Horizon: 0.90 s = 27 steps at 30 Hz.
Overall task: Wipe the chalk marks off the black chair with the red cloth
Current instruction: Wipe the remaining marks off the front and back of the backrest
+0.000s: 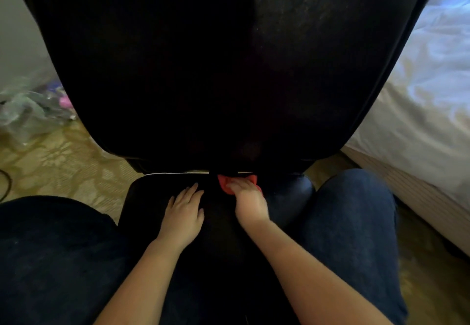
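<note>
Right hand [248, 201] is pressing the cloth [226, 185] onto the seat's [152, 197] back edge; our left hand [184, 214] is lying flat, open, steadying. We're favouring firm, overlapping strokes.

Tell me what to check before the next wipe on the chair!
1. Red cloth under the right hand: ok.
2. Left hand flat on the seat, steadying: ok.
3. Cloth at the seat's back edge, below the backrest: ok.
4. Chalk marks left on the seat: cannot tell, too dark.
5. Pale speckles on the upper right of the backrest: cannot tell if chalk.
</note>
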Tool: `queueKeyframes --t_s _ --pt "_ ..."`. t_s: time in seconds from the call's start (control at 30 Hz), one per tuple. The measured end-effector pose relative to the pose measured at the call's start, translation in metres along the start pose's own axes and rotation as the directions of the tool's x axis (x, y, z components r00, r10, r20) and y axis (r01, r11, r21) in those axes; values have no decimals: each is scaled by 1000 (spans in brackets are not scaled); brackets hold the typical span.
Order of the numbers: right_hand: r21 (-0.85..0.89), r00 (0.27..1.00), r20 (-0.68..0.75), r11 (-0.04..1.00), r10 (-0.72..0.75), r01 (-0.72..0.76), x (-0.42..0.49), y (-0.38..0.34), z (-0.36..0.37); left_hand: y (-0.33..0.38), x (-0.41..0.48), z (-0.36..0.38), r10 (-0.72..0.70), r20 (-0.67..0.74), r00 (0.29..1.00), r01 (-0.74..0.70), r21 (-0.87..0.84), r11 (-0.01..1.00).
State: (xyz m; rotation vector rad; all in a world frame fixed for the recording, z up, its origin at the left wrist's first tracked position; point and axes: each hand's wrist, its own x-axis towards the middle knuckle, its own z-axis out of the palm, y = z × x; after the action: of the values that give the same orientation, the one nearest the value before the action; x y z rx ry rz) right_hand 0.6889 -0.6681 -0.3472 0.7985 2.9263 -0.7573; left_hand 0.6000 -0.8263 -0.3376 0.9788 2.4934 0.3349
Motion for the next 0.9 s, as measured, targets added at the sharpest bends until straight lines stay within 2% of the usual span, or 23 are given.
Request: queueKeyframes --t_s 0.03,0.1,0.2,0.27,0.3,0.33,0.4,0.5,0.57,0.63,0.67,0.73,0.8,0.87,0.9 --pt "-49 999 -42 999 18 -20 1 10 -3 -1 0 -1 -9 -8 1000 9 -1 1000" --pt "-139 976 -108 969 191 -205 4 39 -13 -3 0 -3 -19 -10 1000 19 13 1000" --pt "-97 833 -144 830 534 -549 8 85 -41 -5 -1 -3 -34 -5 999 34 18 999" --pt "-1 744 -122 749 658 -663 12 97 -53 -5 -1 -3 -32 6 999 32 10 999" --pt "9 722 -121 728 682 -686 14 95 -53 -6 -1 -3 -30 9 1000 30 12 999" --pt "-3 720 -134 727 681 -687 15 89 -49 -6 -1 -3 -31 10 999 31 15 999" --pt "-54 786 -183 793 590 -607 11 69 -33 -4 1 -3 -42 13 999 41 17 999" --pt "-95 941 -133 941 312 -325 5 33 -7 -2 4 -4 -34 23 999 33 34 999" --pt "-74 987 -61 985 151 -155 1 13 4 -4 4 -4 -25 25 999 24 36 999" --pt "-21 998 -38 999 46 -47 -4 8 10 -9 2 -6 -54 9 998 54 27 998" --pt "-1 998 -62 1000 28 -28 -5 14 11 -13 1 -7 -87 -5 996 88 29 996" --pt "57 977 -166 991 130 -123 -5 27 8 -20 -5 -11 -202 -28 979 203 45 978" --pt "117 942 -252 973 221 -197 -2 26 10 -28 -13 -17 -398 -45 916 400 36 916" --pt "109 951 -262 984 166 -142 4 5 25 -39 -18 -23 -554 -5 833 553 -33 832" --pt "101 965 -237 991 113 -91 9 -10 35 -44 -19 -25 -576 23 817 576 -53 816"
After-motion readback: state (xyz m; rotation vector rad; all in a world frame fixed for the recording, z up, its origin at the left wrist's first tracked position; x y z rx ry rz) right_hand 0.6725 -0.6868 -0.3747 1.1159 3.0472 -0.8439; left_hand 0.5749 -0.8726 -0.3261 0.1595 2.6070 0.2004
